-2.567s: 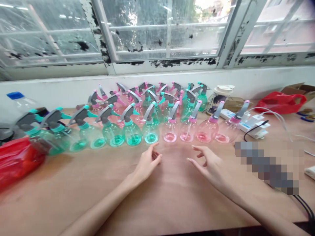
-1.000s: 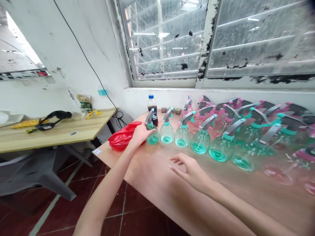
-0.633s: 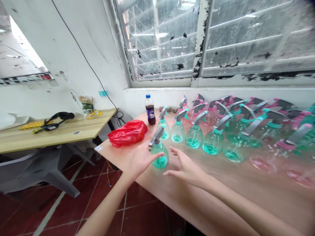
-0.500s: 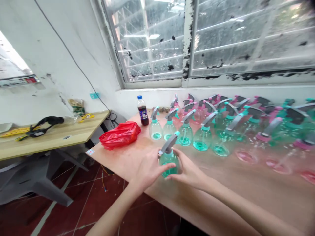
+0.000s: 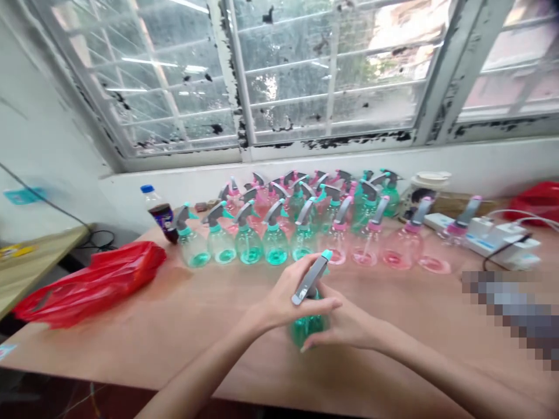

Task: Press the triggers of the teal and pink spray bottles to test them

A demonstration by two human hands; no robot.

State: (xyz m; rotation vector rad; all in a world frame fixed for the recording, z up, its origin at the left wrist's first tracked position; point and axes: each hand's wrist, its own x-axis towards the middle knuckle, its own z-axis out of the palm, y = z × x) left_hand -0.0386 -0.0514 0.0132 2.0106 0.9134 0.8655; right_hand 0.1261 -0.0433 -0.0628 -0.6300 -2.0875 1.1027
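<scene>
The person holds a green spray bottle (image 5: 302,334) above or on the near part of the wooden table (image 5: 209,337); the hands cover so much of it that whether its base touches down cannot be told. The left hand (image 5: 279,299) is wrapped around the upper part, thumb across the front, just under the grey trigger head (image 5: 310,282). The right hand (image 5: 349,326) closes on the body from the other side, so the two grips seem to brace its smooth, rounded shape against slipping or turning. Behind, green bottles (image 5: 276,249) and pink bottles (image 5: 399,251) stand upright in a front row, grouped by colour, presumably to keep the kinds apart.
</scene>
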